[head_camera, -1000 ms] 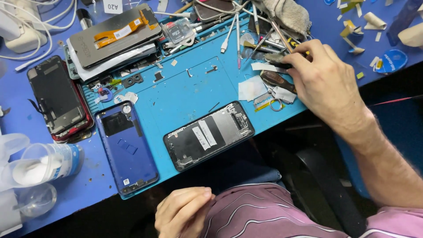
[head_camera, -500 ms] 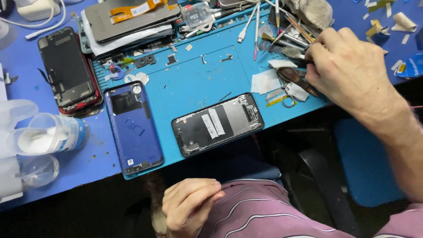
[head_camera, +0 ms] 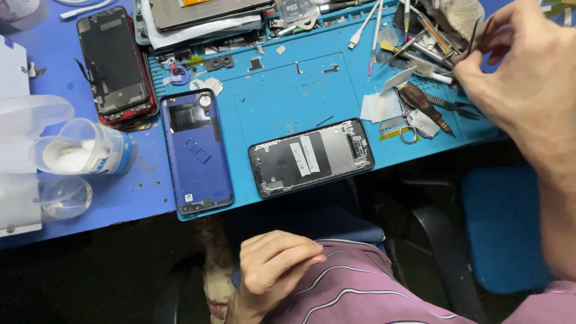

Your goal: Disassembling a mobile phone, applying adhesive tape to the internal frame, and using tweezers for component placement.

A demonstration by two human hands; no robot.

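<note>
My right hand [head_camera: 528, 78] hovers over the tool pile [head_camera: 420, 54] at the mat's far right. Its fingertips pinch a thin dark tool [head_camera: 478, 35] that looks like tweezers. My left hand [head_camera: 276, 264] rests loosely curled on my lap against a striped purple shirt and holds nothing. An opened black phone [head_camera: 312, 157] lies face down near the front edge of the blue work mat [head_camera: 270, 102]. A blue back cover [head_camera: 195, 150] lies to its left.
A black phone with a red frame [head_camera: 114, 66] lies at the back left. Stacked screens and panels [head_camera: 204, 18] sit at the top. Clear plastic cups [head_camera: 78, 150] stand at the left. A wooden-handled tool [head_camera: 423, 102] and white wipes [head_camera: 381, 107] lie beside the pile. A blue chair [head_camera: 504, 228] is below the table edge.
My right hand has lifted up and to the right out of the tool pile with the thin tool pinched. The left hand has stayed on my lap.
</note>
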